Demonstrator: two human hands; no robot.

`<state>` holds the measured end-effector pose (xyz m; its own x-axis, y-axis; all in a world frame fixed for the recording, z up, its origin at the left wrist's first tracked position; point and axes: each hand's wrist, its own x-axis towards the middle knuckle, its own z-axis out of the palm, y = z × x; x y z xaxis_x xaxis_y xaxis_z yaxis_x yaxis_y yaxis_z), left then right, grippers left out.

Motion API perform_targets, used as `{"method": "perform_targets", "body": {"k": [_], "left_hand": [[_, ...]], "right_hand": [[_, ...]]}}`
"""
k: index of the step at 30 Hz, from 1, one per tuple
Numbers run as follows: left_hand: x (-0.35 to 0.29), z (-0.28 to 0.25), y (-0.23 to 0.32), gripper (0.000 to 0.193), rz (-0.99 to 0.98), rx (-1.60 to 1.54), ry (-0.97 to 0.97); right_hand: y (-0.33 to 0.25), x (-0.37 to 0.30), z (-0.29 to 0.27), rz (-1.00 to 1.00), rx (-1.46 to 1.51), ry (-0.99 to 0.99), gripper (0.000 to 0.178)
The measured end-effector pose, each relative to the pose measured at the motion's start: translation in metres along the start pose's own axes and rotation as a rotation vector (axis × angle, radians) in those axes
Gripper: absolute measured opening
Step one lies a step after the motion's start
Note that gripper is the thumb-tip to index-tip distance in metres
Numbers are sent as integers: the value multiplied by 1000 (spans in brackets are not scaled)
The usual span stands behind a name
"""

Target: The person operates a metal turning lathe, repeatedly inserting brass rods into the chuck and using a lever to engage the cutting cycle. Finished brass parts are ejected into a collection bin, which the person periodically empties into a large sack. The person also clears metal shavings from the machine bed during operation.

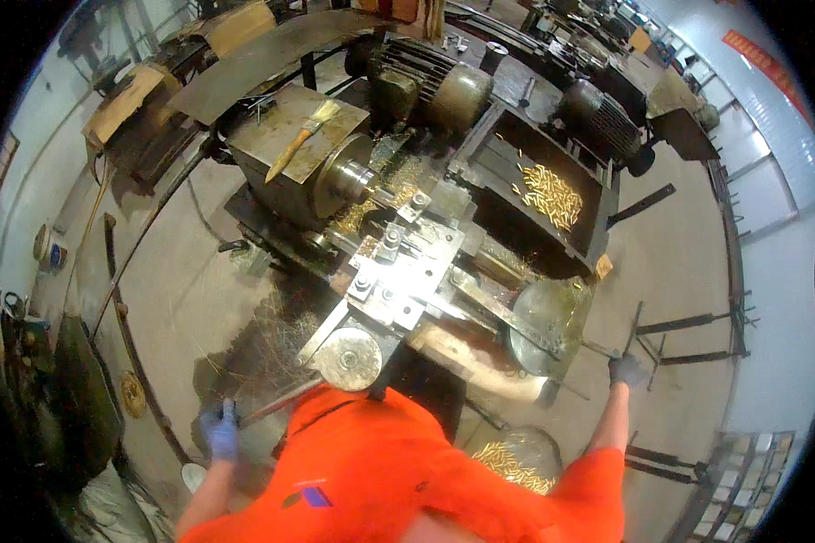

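My left hand (221, 432), in a blue glove, is at the lower left, closed at the outer end of a metal lever (281, 401) with its thumb up. At the right, my right hand (626, 370) in a dark grey glove is closed around a thin handle rod (599, 348) of the machine. Between them stands a small metal lathe with a brightly lit tool slide (407, 271). Its chuck (351, 178) faces the slide, with brass shavings below. A round dial (348, 359) sits at the slide's near end.
A wooden-handled brush (301, 140) lies on the headstock. A dark tray (480, 167) holds many small brass pieces (552, 195); more brass pieces (516, 466) fill a pan at lower right. Motors (435, 81) stand behind. Rods and bars (688, 323) jut out at the right.
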<state>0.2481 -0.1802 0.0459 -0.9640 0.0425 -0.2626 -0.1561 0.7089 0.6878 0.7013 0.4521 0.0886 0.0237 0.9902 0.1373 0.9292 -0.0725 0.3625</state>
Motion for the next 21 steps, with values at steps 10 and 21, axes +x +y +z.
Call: {"method": "perform_targets", "body": {"k": [10,21], "left_hand": [[129,47,45,32,129,-263,315],[267,160,189,23,621,-200,-21]], "right_hand": [[-16,45,50,-99,14,-27,23],[59,-96,82,-60,-3,-168,37]]}}
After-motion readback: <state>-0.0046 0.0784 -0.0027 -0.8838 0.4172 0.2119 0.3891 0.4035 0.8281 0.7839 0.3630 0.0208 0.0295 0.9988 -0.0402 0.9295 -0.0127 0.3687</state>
